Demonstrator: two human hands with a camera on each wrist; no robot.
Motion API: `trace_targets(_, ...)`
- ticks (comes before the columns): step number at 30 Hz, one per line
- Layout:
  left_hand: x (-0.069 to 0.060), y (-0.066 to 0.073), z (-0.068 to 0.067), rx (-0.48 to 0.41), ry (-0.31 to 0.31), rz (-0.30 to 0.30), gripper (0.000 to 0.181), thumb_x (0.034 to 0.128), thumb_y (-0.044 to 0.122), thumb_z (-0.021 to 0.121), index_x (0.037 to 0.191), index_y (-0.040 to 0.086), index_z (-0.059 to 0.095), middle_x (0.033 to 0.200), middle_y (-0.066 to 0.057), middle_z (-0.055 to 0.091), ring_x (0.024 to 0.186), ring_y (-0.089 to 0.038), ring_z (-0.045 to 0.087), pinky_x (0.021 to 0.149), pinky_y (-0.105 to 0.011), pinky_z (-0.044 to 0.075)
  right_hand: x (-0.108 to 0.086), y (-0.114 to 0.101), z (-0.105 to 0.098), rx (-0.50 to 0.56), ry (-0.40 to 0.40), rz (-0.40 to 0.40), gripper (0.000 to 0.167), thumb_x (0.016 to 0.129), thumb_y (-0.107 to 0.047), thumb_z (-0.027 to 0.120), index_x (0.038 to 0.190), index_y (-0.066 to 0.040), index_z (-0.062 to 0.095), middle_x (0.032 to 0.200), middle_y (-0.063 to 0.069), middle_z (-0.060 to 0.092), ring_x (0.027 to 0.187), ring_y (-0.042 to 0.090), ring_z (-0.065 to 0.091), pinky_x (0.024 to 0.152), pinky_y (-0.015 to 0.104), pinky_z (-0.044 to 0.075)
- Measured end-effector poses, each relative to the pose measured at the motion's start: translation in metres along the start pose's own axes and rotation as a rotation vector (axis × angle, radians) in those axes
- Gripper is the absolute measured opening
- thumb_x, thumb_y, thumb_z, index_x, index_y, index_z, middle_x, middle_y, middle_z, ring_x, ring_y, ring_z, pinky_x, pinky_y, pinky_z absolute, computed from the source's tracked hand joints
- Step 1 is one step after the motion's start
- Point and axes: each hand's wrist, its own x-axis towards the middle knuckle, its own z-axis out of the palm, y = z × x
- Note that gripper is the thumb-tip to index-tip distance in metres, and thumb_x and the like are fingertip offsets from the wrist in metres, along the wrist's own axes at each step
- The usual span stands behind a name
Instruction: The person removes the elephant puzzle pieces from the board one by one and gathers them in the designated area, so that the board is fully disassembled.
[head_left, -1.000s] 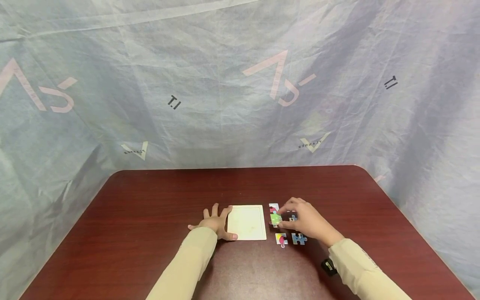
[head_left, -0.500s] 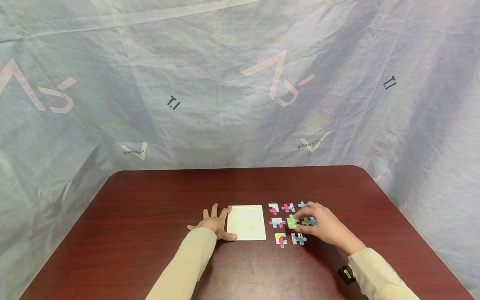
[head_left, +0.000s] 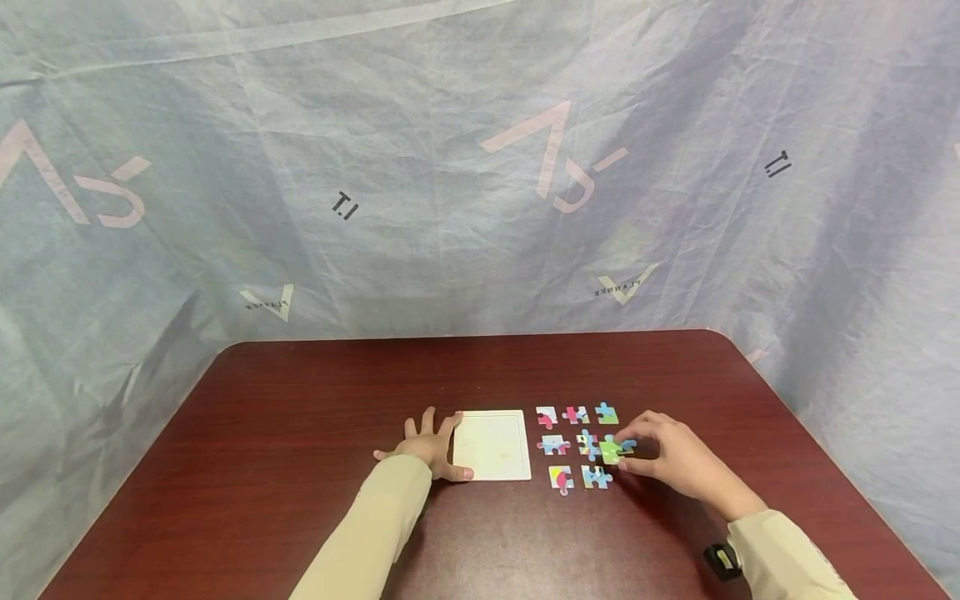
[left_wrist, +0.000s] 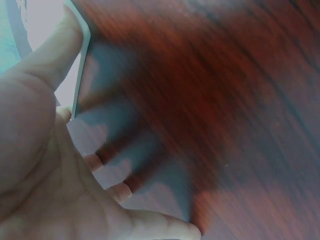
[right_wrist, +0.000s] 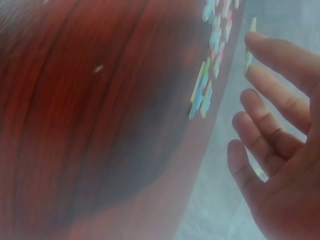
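My right hand (head_left: 667, 454) pinches a green puzzle piece (head_left: 611, 450) between thumb and fingertips. In the right wrist view that thin puzzle piece (right_wrist: 249, 57) is seen edge-on, raised above the tabletop. Beneath and beside it lie several loose pieces in rows, among them a blue and yellow puzzle piece (head_left: 587, 445), a blue and green puzzle piece (head_left: 607, 413) and a yellow and pink puzzle piece (head_left: 561, 479). My left hand (head_left: 427, 450) is spread at the left side of a white square puzzle tray (head_left: 492, 446). Its thumb (left_wrist: 62, 42) rests on the tray's edge.
The dark red wooden table (head_left: 300, 433) carries everything. A grey printed cloth (head_left: 450, 208) hangs behind it and at both sides. A small black device (head_left: 722, 562) sits at my right cuff.
My right hand has moved to the right with the green puzzle piece, passing over the rows and uncovering pieces at the left. The left hand and the tray have stayed in place.
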Motion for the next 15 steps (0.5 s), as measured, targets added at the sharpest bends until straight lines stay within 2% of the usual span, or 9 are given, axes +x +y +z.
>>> trace_targets(3,-0.001,-0.001,0.0,-0.004,0.005,0.006,0.095,0.0844,0.044,0.083,0.16,0.03,0.027,0.168,-0.013,0.01,0.152,-0.042,0.01,0.097,-0.088,0.018,-0.004,0.004,-0.002,-0.014,-0.004,-0.002,0.023,0.084,-0.025,0.085,0.104,-0.022,0.076,0.105,-0.008,0.064,0.101,0.024,0.063,0.083,0.043,0.053)
trace_targets(10,-0.013,0.004,-0.008,-0.022,0.001,0.025,0.093,0.0854,0.042,0.082,0.16,0.026,0.029,0.167,-0.016,0.011,0.151,-0.047,0.01,0.096,-0.089,0.019,-0.012,0.013,-0.004,-0.002,-0.068,0.011,0.025,0.084,-0.032,0.085,0.105,-0.022,0.075,0.106,-0.009,0.063,0.099,0.021,0.063,0.082,0.04,0.054)
trace_targets(15,-0.013,0.003,-0.009,-0.022,-0.006,0.028,0.093,0.086,0.043,0.081,0.16,0.025,0.028,0.167,-0.017,0.01,0.151,-0.048,0.009,0.097,-0.088,0.019,-0.016,0.018,-0.004,0.016,-0.102,0.013,0.026,0.084,-0.035,0.084,0.105,-0.022,0.075,0.105,-0.009,0.063,0.095,0.018,0.062,0.079,0.036,0.054)
